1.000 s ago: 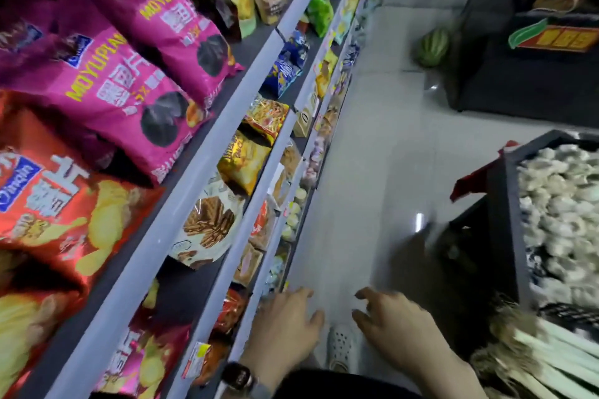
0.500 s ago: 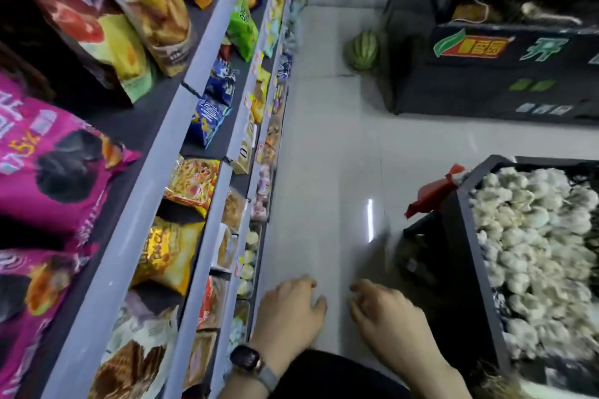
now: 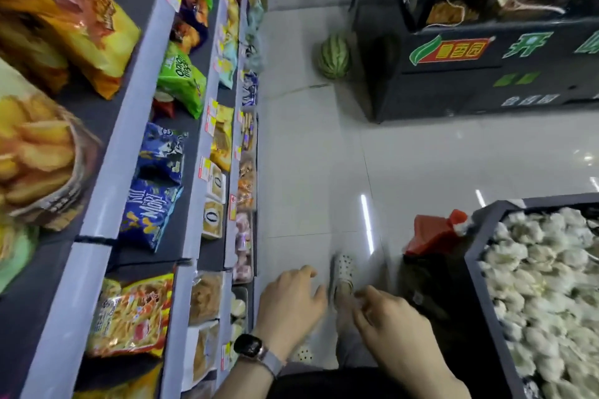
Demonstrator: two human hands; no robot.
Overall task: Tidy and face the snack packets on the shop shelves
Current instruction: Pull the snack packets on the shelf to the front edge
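Grey shop shelves [image 3: 126,146] run down the left side, stacked with snack packets. Orange and yellow crisp bags [image 3: 81,19] fill the top tier. One tier down lie a green packet [image 3: 181,78], blue packets [image 3: 155,185] and a red-and-yellow fries packet [image 3: 133,314]. Lower tiers hold small tan packets [image 3: 215,201] and pink trays [image 3: 243,236]. My left hand [image 3: 288,308], with a watch on its wrist, hangs over the aisle floor beside the lowest shelf, fingers loosely curled, holding nothing. My right hand [image 3: 392,324] hangs next to it, fingers loose, also holding nothing.
A dark bin of garlic bulbs [image 3: 544,285] stands at the lower right, with a red bag [image 3: 434,233] at its corner. A watermelon [image 3: 335,57] sits on the pale tiled floor beside a black display cabinet [image 3: 470,74]. White perforated shoes [image 3: 343,269] show below my hands.
The view has moved forward along the aisle: the pink and red crisp bags have left the frame, the blue and green packets are closer. Both hands stay low, holding nothing.
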